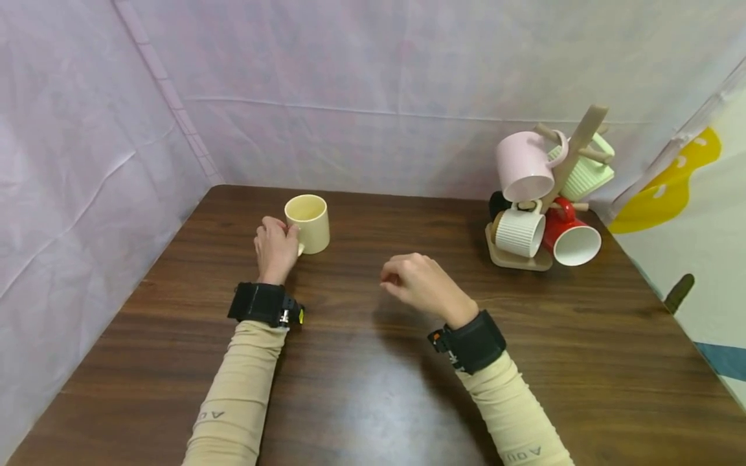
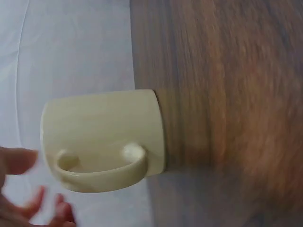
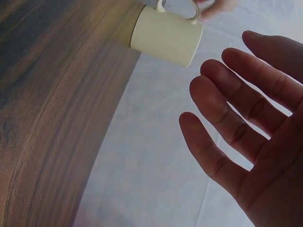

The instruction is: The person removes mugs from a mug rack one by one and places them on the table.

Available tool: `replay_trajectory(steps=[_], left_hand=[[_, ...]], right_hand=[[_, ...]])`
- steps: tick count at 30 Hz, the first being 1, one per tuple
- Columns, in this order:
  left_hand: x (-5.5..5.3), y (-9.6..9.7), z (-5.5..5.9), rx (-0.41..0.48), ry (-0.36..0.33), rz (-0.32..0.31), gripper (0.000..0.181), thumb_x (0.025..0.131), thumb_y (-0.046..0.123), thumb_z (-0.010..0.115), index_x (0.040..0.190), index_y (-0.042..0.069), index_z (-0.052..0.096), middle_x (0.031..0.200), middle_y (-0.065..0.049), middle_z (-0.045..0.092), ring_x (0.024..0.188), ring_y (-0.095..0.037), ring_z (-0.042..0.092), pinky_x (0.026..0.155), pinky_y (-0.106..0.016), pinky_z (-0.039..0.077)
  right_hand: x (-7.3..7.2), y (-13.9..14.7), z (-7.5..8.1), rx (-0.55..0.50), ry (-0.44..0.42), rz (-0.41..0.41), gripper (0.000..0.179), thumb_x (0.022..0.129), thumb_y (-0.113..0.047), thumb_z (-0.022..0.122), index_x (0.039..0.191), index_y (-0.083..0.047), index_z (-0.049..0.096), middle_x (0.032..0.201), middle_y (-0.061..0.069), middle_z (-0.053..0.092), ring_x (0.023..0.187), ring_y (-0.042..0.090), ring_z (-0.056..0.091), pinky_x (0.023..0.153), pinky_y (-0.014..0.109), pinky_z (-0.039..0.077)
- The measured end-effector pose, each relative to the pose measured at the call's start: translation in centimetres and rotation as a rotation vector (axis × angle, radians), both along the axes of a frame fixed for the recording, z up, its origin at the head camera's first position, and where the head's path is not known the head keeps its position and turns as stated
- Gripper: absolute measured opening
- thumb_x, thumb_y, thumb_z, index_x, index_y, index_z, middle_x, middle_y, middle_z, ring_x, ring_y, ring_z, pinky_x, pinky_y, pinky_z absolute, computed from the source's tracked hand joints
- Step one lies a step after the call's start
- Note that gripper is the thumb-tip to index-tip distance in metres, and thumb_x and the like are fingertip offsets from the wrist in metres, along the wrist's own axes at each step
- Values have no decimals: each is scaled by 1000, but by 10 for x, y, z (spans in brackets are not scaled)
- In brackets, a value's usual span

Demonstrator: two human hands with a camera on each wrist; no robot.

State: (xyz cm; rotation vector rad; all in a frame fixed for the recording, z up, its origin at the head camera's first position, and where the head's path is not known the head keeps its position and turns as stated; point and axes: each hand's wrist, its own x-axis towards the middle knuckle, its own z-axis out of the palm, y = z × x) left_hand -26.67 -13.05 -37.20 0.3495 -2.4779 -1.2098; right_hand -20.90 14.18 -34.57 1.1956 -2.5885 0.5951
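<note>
A pale yellow mug (image 1: 315, 228) stands upright on the wooden table, its handle (image 2: 106, 177) facing the left hand. Right beside that handle is the left hand (image 1: 276, 250); in the left wrist view its fingers (image 2: 21, 161) are spread near the mug's rim, with a gap between them and the mug. The right hand (image 1: 424, 285) hovers over the middle of the table, holding nothing. Its fingers (image 3: 208, 101) are loosely extended in the right wrist view, with the mug beyond them.
At the back right, a wooden mug tree (image 1: 583, 139) carries a pink mug (image 1: 521, 162), a light green mug (image 1: 587, 173), a white ribbed mug (image 1: 519, 232) and a red mug (image 1: 559, 236). Pale fabric (image 1: 350, 77) hangs behind the table (image 1: 361, 375).
</note>
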Motion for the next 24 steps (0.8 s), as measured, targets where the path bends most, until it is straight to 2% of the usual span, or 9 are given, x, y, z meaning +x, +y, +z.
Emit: replay_trajectory(steps=[3, 5, 8, 10, 14, 18, 24], left_hand=[[3, 6, 8, -81, 150, -20, 27, 100, 20, 58, 113, -4, 53, 112, -24, 52, 108, -42, 46, 94, -52, 37], [6, 12, 16, -145, 250, -70, 22, 98, 17, 60, 107, -4, 57, 106, -23, 56, 102, -41, 49, 90, -52, 39], [9, 22, 26, -224, 342, -155, 16, 96, 13, 62, 97, -3, 61, 99, -21, 62, 96, -40, 55, 85, -51, 44], [12, 28, 31, -251, 368, -192, 14, 96, 12, 63, 94, -2, 62, 96, -19, 64, 95, -39, 58, 83, -51, 46], [17, 38, 38, -280, 372, -247, 13, 96, 13, 65, 94, 0, 63, 95, -17, 65, 91, -35, 61, 78, -49, 48], [22, 46, 42, -317, 386, -330, 12, 97, 12, 67, 94, 0, 64, 92, -16, 64, 84, -31, 60, 72, -45, 49], [26, 56, 45, -377, 419, -447, 11, 96, 10, 69, 93, 1, 64, 88, -15, 64, 82, -29, 58, 73, -41, 48]], right_hand=[[0, 1, -1, 5, 2, -20, 4, 88, -9, 77, 87, -8, 74, 80, -1, 67, 69, 10, 59, 63, 26, 49], [1, 3, -1, 0, -1, -38, 4, 88, -9, 78, 87, -9, 74, 80, -1, 67, 69, 10, 59, 62, 26, 49], [0, 5, 1, -13, -7, -52, 4, 89, -9, 78, 87, -9, 74, 79, -1, 67, 69, 10, 59, 62, 27, 50], [0, 5, 2, -19, -6, -51, 4, 88, -9, 78, 87, -8, 74, 80, 0, 67, 69, 11, 59, 62, 28, 50], [0, 7, 3, -18, -4, -51, 4, 89, -8, 77, 88, -8, 74, 80, 0, 67, 70, 11, 60, 62, 28, 50], [-1, 10, 3, -20, -13, -62, 3, 89, -8, 77, 88, -7, 74, 80, 0, 67, 70, 11, 60, 63, 28, 51], [-1, 14, 4, -24, -18, -86, 4, 90, -8, 76, 88, -6, 74, 81, 1, 68, 71, 12, 61, 64, 29, 52]])
